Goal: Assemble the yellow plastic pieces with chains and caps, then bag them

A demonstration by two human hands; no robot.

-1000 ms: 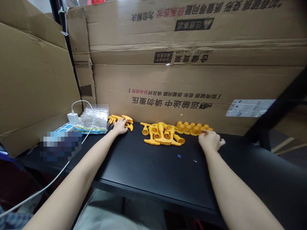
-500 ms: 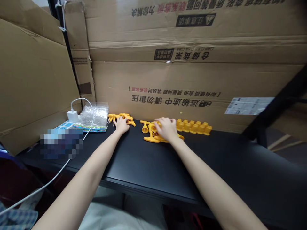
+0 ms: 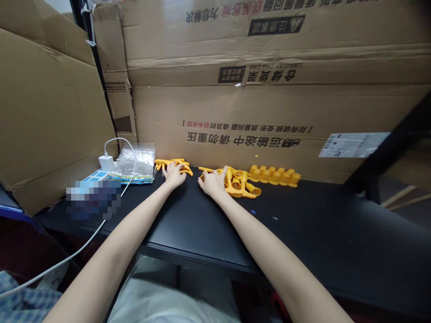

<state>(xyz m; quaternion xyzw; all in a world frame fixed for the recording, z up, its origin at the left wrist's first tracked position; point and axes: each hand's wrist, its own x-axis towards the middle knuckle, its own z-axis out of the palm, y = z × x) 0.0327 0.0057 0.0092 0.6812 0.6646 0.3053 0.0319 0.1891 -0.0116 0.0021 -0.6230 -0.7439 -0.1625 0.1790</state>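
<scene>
My left hand [image 3: 175, 175] rests over a small pile of yellow plastic pieces [image 3: 161, 162] with thin metal chains, its fingers spread. My right hand [image 3: 213, 183] is at the left end of a second group, its fingers curled round a yellow T-shaped piece with a cup end [image 3: 204, 170], mostly hidden by the hand. Just right of that hand lie several more yellow T-shaped pieces with cup ends [image 3: 237, 194], heaped together and turned different ways. Beyond them, yellow cups [image 3: 274, 177] stand upside down in close rows.
Cardboard [image 3: 215, 107] walls the back and left of the black tabletop [image 3: 202, 224]. At left lie clear plastic bags [image 3: 136, 162], a white charger [image 3: 107, 163] with a cable, and a blurred-out item [image 3: 94, 199]. A small blue bit [image 3: 253, 212] lies at right.
My right hand has moved left from the middle of the yellow heap to its left end, uncovering the T-shaped pieces. My left hand stays over its pile. The view has shifted slightly.
</scene>
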